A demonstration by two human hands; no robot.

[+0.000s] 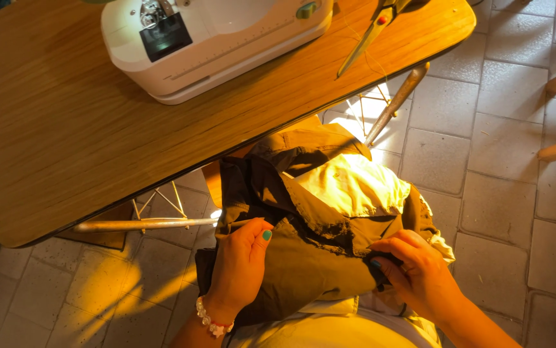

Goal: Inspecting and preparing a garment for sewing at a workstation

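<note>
Low in the middle of the frame, an olive-green garment (304, 258) with a pale lining lay bunched on the person's lap. The left hand (242, 267), wearing a bead bracelet (210, 320), pressed on the cloth with fingers curled, thumb along a fold. The right hand (413, 274) pinched a dark edge of the garment, though what lay between its fingertips was hard to tell. At the top, a white sewing machine (220, 38) and scissors (371, 32) sat on the wooden table (65, 129), above a tiled floor (503, 193).
</note>
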